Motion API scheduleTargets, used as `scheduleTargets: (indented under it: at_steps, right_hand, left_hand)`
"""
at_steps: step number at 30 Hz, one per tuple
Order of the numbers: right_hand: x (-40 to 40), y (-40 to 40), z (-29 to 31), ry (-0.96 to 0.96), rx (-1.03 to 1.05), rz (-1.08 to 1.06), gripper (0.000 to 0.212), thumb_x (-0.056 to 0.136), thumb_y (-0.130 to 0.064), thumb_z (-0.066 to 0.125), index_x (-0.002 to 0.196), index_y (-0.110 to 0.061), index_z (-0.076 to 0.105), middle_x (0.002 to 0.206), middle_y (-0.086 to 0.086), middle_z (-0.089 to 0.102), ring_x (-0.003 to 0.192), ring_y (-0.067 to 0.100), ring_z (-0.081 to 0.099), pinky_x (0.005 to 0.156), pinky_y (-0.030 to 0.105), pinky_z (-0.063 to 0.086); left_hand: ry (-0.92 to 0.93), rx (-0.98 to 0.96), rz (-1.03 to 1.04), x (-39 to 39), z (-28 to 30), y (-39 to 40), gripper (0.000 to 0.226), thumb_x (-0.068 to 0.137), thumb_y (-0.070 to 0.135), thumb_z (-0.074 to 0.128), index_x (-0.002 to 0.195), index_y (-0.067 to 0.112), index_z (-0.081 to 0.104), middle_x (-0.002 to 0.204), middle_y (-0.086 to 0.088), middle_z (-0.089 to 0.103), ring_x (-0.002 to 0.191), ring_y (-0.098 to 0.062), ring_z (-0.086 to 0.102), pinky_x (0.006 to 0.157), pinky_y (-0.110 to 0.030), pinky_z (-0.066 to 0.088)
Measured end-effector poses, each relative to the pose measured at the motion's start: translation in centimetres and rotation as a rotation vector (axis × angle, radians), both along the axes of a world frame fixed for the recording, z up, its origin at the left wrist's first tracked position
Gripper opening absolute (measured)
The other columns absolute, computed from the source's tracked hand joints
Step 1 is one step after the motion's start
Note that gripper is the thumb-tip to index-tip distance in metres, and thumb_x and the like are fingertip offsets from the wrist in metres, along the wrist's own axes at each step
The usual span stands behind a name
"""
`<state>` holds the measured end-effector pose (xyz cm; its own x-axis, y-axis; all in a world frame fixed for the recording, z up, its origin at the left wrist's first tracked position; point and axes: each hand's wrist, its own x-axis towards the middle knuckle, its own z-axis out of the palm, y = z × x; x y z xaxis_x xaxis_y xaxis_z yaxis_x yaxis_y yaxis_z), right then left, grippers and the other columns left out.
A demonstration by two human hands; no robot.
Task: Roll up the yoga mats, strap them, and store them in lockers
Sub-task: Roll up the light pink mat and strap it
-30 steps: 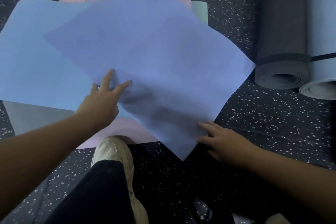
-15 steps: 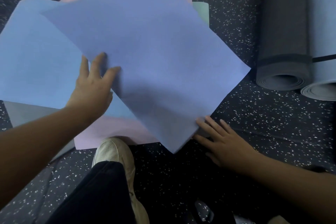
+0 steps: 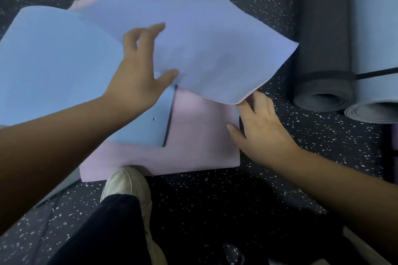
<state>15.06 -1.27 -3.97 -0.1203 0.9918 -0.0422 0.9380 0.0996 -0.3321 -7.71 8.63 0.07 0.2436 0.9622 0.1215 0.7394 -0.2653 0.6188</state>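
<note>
Several flat yoga mats lie stacked on the speckled floor. The top periwinkle mat (image 3: 211, 34) is buckled and raised off the pile. My left hand (image 3: 137, 71) rests on its left edge, fingers and thumb spread over the top. My right hand (image 3: 260, 131) is flat with fingers apart, and its fingertips reach under the mat's near corner. Beneath lie a light blue mat (image 3: 53, 66) on the left and a pink mat (image 3: 198, 140) nearest me.
At the right lie two rolled mats, a dark grey one (image 3: 323, 49) and a pale blue one (image 3: 374, 28) with a black strap (image 3: 377, 73) around it. My white shoe (image 3: 127, 183) touches the pink mat's near edge. A grey mat's corner (image 3: 64, 185) shows at lower left.
The periwinkle mat has slid away from me and risen, uncovering the pink mat. My left hand moved up and right along its edge. My right hand followed the near corner.
</note>
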Motion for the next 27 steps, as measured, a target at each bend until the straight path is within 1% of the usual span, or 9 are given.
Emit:
scheduleTargets:
  at_steps: [3,5,8,11,14,17,20,25,27]
  right_hand:
    - [0.4,-0.5,-0.2,0.004,0.02,-0.029,0.054,0.083,-0.021,0.065,0.134,-0.016,0.05,0.127,0.021,0.04,0.114,0.036,0.038,0.093,0.046,0.044]
    - [0.9,-0.7,-0.2,0.002,0.076,-0.057,0.052,0.08,-0.017,0.067,0.13,-0.019,0.054,0.126,0.022,0.042,0.111,0.039,0.041,0.088,0.051,0.049]
    - [1.6,-0.4,-0.4,-0.062,0.151,-0.017,0.05,0.08,-0.017,0.066,0.129,-0.02,0.055,0.144,0.025,0.031,0.13,0.045,0.03,0.1,0.056,0.039]
    - [1.8,-0.3,-0.5,-0.055,0.106,0.051,0.05,0.086,-0.022,0.063,0.134,-0.017,0.05,0.153,0.02,0.024,0.141,0.043,0.019,0.107,0.061,0.026]
    - [1.9,-0.2,0.4,0.031,0.012,0.043,0.05,0.093,-0.027,0.056,0.14,-0.015,0.043,0.155,0.012,0.02,0.143,0.031,0.019,0.113,0.045,0.023]
    - [2.2,0.0,2.0,0.157,-0.051,0.02,0.056,0.095,-0.03,0.051,0.147,-0.02,0.032,0.154,0.0,0.016,0.141,0.015,0.019,0.112,0.02,0.017]
    - [2.1,0.2,3.4,0.326,-0.125,-0.016,0.065,0.096,-0.03,0.05,0.152,-0.026,0.018,0.148,-0.008,0.017,0.13,-0.005,0.02,0.101,-0.002,0.01]
    - [2.5,-0.1,5.2,0.591,-0.165,-0.103,0.066,0.098,-0.032,0.047,0.149,-0.038,0.006,0.139,-0.014,0.024,0.13,-0.004,0.031,0.111,0.016,0.024]
    - [3.3,-0.4,6.3,0.694,-0.152,-0.141,0.063,0.098,-0.029,0.046,0.145,-0.042,0.006,0.131,-0.013,0.03,0.119,-0.011,0.039,0.102,0.008,0.029]
  left_hand:
    - [0.149,-0.1,-0.115,1.0,-0.6,-0.8,0.069,0.088,0.025,0.066,0.145,0.036,0.03,0.154,-0.004,0.007,0.105,-0.031,0.057,0.088,-0.028,0.041]
    - [0.184,-0.184,-0.187,1.8,-1.1,-1.5,0.059,0.09,0.028,0.063,0.142,0.039,0.037,0.155,0.002,0.008,0.118,-0.024,0.05,0.091,-0.023,0.035]
    - [0.226,-0.238,-0.308,2.5,-1.7,-2.4,0.048,0.092,0.033,0.057,0.138,0.037,0.045,0.153,0.003,0.021,0.136,-0.016,0.033,0.106,-0.026,0.026]
    - [0.241,-0.238,-0.301,2.6,-1.7,-2.8,0.042,0.093,0.028,0.056,0.134,0.031,0.051,0.138,0.002,0.037,0.126,-0.015,0.039,0.103,-0.029,0.033]
    - [0.199,-0.113,-0.202,2.8,-1.1,-3.0,0.033,0.09,0.021,0.058,0.123,0.019,0.053,0.11,0.003,0.044,0.1,-0.017,0.049,0.081,-0.027,0.038]
    - [0.093,-0.059,-0.089,2.9,-0.7,-3.2,0.025,0.089,0.017,0.06,0.11,0.013,0.047,0.104,0.004,0.046,0.09,-0.012,0.046,0.071,-0.02,0.029]
    - [0.084,-0.033,-0.098,3.6,-1.0,-3.6,0.034,0.088,0.016,0.062,0.117,0.007,0.048,0.118,-0.004,0.047,0.104,-0.017,0.047,0.081,-0.019,0.03]
    - [0.098,-0.019,-0.176,6.8,-1.1,-3.2,0.074,0.084,0.022,0.071,0.146,0.012,0.031,0.151,-0.011,0.028,0.138,-0.027,0.031,0.108,-0.037,0.031]
    - [0.106,-0.024,-0.211,8.8,-0.5,-2.8,0.088,0.083,0.029,0.073,0.152,0.02,0.019,0.157,-0.009,0.017,0.143,-0.025,0.021,0.111,-0.039,0.027]
